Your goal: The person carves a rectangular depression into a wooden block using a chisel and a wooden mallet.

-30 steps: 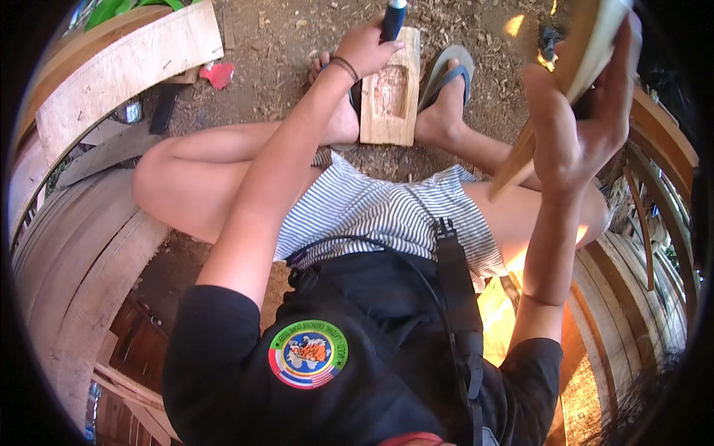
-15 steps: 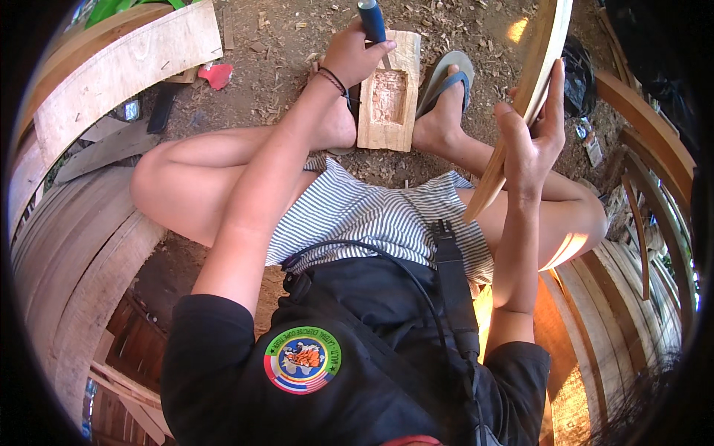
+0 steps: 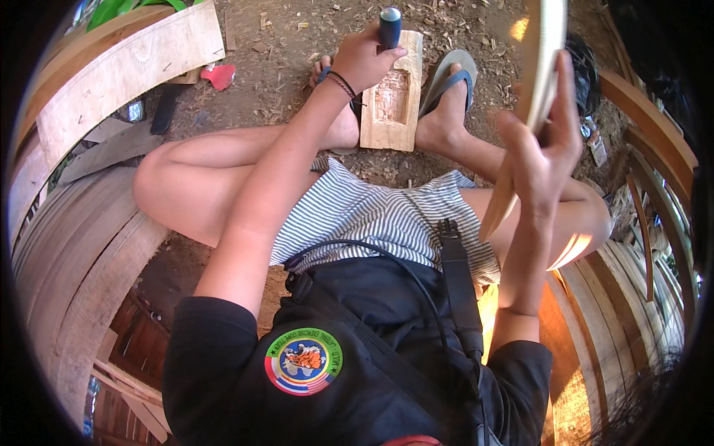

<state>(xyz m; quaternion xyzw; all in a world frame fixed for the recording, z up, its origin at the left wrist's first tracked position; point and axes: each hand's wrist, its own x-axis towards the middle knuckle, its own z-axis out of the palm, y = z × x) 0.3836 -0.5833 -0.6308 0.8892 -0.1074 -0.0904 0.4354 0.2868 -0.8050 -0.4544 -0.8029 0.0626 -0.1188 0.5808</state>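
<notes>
My left hand [image 3: 363, 61] is wrapped round the blue handle of a chisel [image 3: 390, 30], held nearly upright above the far left of a wooden block [image 3: 387, 140]. The blade is hidden behind my fingers and the handle. A rectangular hollow with a rough, chipped floor is cut into the block, which lies on the ground between my feet. Raised on the right, my right hand [image 3: 539, 152] grips a long flat piece of wood [image 3: 547, 44], apart from the chisel. Its far end runs up to the top of the view.
My sandalled right foot [image 3: 446, 104] sits close beside the block, my left foot [image 3: 338, 126] on its other side. Wood chips cover the dirt floor [image 3: 290, 44]. Planks [image 3: 89, 223] curve along the left; more boards [image 3: 625, 297] stand right. A black plastic bag [image 3: 584, 70] lies far right.
My right hand and the long piece of wood have swung to the right and look slightly blurred. My left hand has shifted a little right, and the chisel handle now hides its blade.
</notes>
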